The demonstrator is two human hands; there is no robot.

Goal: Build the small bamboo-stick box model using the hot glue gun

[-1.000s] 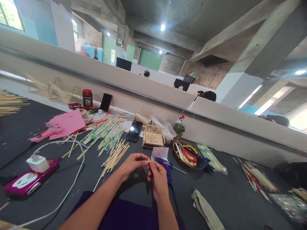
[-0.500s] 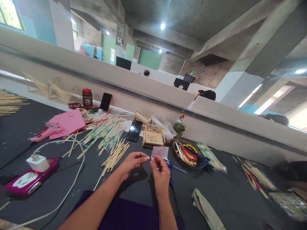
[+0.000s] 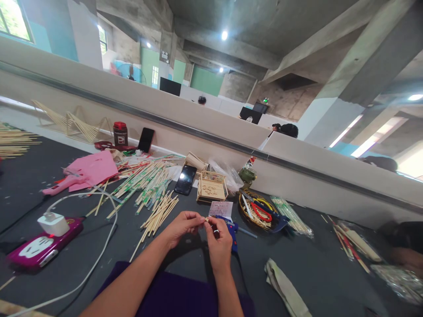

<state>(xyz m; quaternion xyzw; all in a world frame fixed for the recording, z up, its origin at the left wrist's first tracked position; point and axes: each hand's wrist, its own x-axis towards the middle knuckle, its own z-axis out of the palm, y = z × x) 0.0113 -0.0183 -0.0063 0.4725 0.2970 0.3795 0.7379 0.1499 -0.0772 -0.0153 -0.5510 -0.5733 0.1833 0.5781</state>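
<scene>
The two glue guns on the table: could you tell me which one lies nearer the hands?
The blue glue gun, lying just behind the right hand. The pink glue gun lies far off to the left, beside the pink paper.

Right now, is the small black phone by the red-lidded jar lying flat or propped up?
Propped up. The black phone stands tilted on its lower edge, its top leaning back against the divider wall, beside the red-lidded jar.

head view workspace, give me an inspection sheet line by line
surface: dark table, crowded along the far side
job's things: tiny wooden piece pinched between both hands; wooden box behind
clutter: sticks, blue glue gun, pink glue gun, phone, basket, jar
grippers: left hand and right hand meet at the piece
cables: white cable from charger on power strip
surroundings: partition wall, concrete ceiling, monitors, a person beyond
</scene>
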